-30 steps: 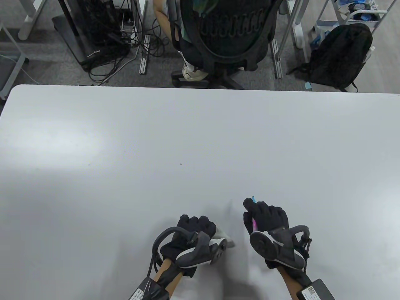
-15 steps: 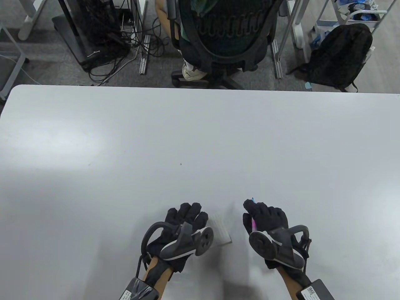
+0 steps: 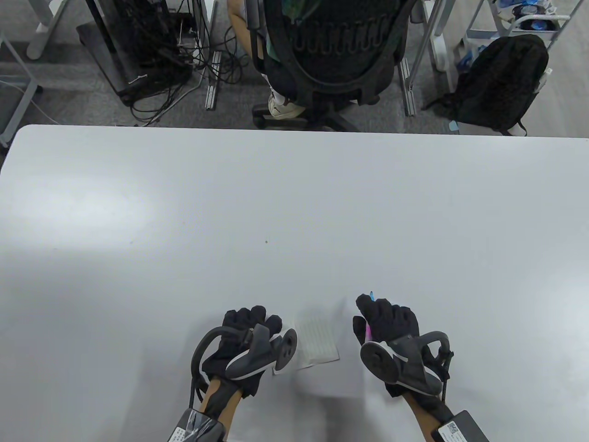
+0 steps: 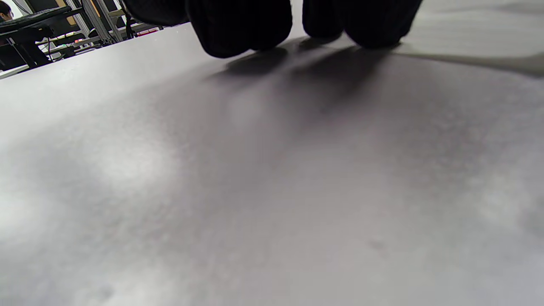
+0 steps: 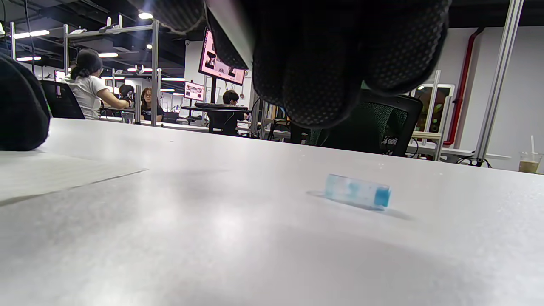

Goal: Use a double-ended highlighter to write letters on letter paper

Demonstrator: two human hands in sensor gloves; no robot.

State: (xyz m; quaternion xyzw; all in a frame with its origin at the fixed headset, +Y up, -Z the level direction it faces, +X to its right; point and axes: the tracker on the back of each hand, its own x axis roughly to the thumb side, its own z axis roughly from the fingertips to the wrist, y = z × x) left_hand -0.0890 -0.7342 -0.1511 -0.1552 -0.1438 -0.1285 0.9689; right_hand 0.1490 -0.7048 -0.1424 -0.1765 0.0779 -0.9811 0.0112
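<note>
Since the earlier frames my left hand slides leftward off the paper, so far more of the lined sheet shows than a second ago, when the hand covered almost all of it. My right hand barely shifts, a touch toward the left.

From the table view, the highlighter sits in my right hand, fingers curled round it: a pink stretch shows beside the thumb and a blue tip pokes out past the knuckles, pointing away from me. That hand hangs just right of the paper, not touching it, tracker on its back. In the right wrist view the curled fingers hang from the top edge above the table, and a small translucent blue cap lies on its side on the table, apart from the hand.

The paper lies flat on the table near the front edge, between my two hands. My left hand rests palm down just beside the paper's left edge; its tracker overlaps that edge from the table view. The left wrist view shows the fingertips bent down onto the table, holding nothing, with the paper's edge off to the right.

Beyond the far edge of the table stand an office chair and a black backpack.
</note>
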